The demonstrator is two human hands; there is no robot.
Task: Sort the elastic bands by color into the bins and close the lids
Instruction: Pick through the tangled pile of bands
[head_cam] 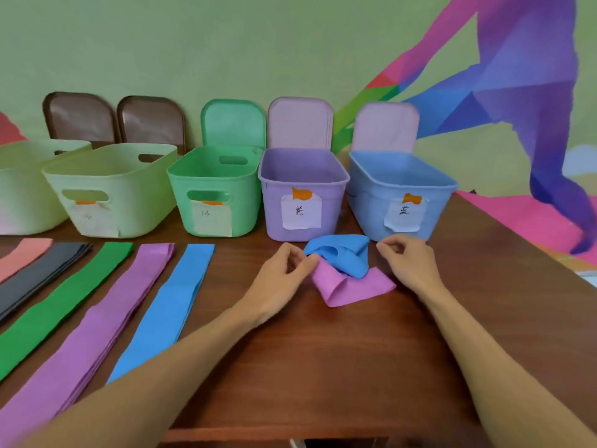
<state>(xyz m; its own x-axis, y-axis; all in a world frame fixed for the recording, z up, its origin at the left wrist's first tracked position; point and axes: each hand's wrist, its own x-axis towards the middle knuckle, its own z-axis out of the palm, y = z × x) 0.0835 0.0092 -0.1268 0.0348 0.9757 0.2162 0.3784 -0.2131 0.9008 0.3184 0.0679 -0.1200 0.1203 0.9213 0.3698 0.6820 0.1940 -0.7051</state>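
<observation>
Our forearms reach across the worktop (323, 367). Our left hand (284, 266) pinches the left edge of the crumpled blue band (345, 257), which lies on a purple band (352, 289) near the blue bin (365, 202). Our right hand (407, 257) curls just right of it; whether it grips anything we cannot tell

Crumpled blue band (343, 256) lying atop folded purple band (353, 290).

Bare bench (355, 367) lies open on the near side of the crumpled blue band (344, 257) and folded purple band (353, 287). Right behind them the purple bin (274, 218) and blue bin (368, 208) wall off the far side, though both mouths gape upward (lids (300, 124) propped upright behind). Flat bands (168, 302) cover the bench's left.
</observation>
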